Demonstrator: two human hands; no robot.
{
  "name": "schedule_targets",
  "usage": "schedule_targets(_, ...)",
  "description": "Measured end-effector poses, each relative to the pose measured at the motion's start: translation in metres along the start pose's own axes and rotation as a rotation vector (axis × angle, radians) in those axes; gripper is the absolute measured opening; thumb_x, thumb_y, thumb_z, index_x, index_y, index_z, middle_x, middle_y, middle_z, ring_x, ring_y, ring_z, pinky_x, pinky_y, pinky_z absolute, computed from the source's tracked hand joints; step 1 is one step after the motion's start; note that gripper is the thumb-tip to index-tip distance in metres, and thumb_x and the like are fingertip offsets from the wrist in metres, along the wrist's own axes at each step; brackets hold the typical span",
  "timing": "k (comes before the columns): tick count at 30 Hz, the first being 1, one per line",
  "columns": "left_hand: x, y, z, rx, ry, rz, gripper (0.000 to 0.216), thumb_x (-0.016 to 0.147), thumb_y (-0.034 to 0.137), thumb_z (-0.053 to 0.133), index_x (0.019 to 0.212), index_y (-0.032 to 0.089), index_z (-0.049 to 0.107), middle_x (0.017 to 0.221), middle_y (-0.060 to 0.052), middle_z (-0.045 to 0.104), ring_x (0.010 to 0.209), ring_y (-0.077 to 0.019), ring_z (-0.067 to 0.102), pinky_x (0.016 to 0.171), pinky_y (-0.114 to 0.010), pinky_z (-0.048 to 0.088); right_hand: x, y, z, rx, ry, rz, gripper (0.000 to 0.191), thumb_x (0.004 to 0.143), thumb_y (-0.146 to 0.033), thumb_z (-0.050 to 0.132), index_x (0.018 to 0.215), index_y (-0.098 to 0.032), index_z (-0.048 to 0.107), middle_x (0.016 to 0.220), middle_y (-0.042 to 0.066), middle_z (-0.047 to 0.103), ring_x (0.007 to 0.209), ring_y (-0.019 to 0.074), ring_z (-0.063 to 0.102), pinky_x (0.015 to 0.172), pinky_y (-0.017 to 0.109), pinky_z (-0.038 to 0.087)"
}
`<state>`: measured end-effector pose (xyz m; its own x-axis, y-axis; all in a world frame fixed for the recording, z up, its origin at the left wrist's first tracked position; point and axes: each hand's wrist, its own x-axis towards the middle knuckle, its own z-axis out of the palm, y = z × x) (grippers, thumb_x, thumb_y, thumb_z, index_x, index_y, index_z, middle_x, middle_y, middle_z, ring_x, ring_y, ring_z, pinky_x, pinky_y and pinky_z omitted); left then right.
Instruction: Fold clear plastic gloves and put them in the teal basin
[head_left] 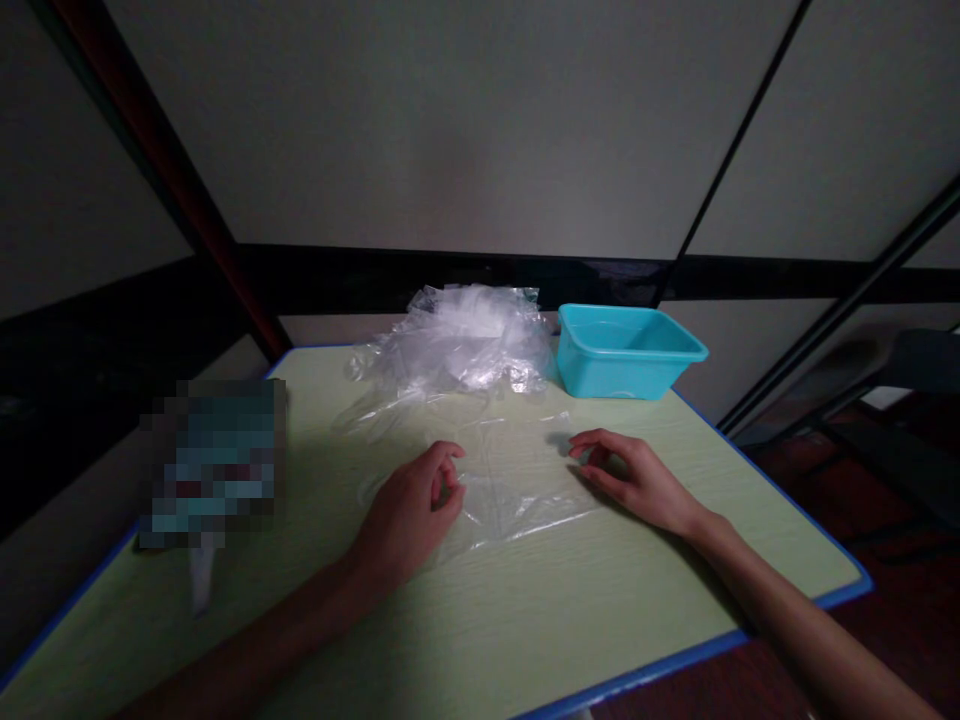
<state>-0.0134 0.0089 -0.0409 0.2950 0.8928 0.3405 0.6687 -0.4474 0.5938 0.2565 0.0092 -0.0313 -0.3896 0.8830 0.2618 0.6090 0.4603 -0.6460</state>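
A clear plastic bag [517,505] lies spread flat on the table, its edges faint against the pale green top. Over its left side is my left hand [412,508], fingers curled but with a gap between thumb and index finger. My right hand [634,478] hovers by the bag's right edge, thumb and fingers curved and apart. Neither hand shows anything in its grasp. Behind the bag rises a loose heap of clear plastic bags [472,340]. Whether any fingertip touches the flat bag, I cannot tell.
To the right of the heap stands a turquoise plastic basin [626,355]. A blurred-out, pixelated object [217,460] sits at the table's left, with a pale strip [201,575] below it. The table [600,620] has a blue edge and backs onto a panelled wall [450,130].
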Motion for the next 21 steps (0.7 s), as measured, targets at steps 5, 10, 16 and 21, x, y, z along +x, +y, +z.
schedule_targets(5,-0.009,0.013,-0.006,0.177,0.009,0.228,0.028,0.077,0.015,0.045,0.103,0.016,0.053,0.104,-0.008,0.056,0.099,-0.0227,0.052,0.087,-0.038,0.041,-0.003,-0.004,-0.003,-0.225,0.077,-0.023,0.024,0.086,-0.020,0.043,0.106,-0.013,0.053,0.104,0.011,0.060,0.094,0.0203,0.057,0.084,0.037,0.046)
schedule_targets(10,-0.022,0.017,-0.002,0.373,-0.191,0.405,0.047,0.085,0.020,0.039,0.131,0.012,0.033,0.138,-0.012,0.036,0.126,-0.0212,0.032,0.102,-0.037,0.031,-0.011,-0.048,0.023,-0.349,0.011,-0.051,0.044,0.090,-0.019,0.031,0.132,-0.007,0.034,0.137,0.015,0.036,0.126,0.0203,0.033,0.104,0.040,0.031)
schedule_targets(16,-0.029,0.013,0.003,0.440,-0.299,0.396,0.054,0.084,0.020,0.037,0.135,0.005,0.025,0.142,-0.017,0.027,0.131,-0.0214,0.022,0.104,-0.037,0.029,-0.016,-0.089,0.067,-0.405,-0.152,-0.094,0.055,0.091,-0.029,0.033,0.137,-0.001,0.021,0.143,0.017,0.016,0.132,0.0238,0.014,0.106,0.041,0.025)
schedule_targets(21,-0.032,0.011,0.003,0.453,-0.309,0.404,0.056,0.083,0.019,0.039,0.135,0.004,0.025,0.142,-0.017,0.025,0.131,-0.0221,0.019,0.106,-0.036,0.026,-0.017,-0.090,0.080,-0.428,-0.172,-0.088,0.055,0.092,-0.030,0.030,0.137,-0.001,0.018,0.143,0.016,0.014,0.132,0.0231,0.011,0.106,0.040,0.024)
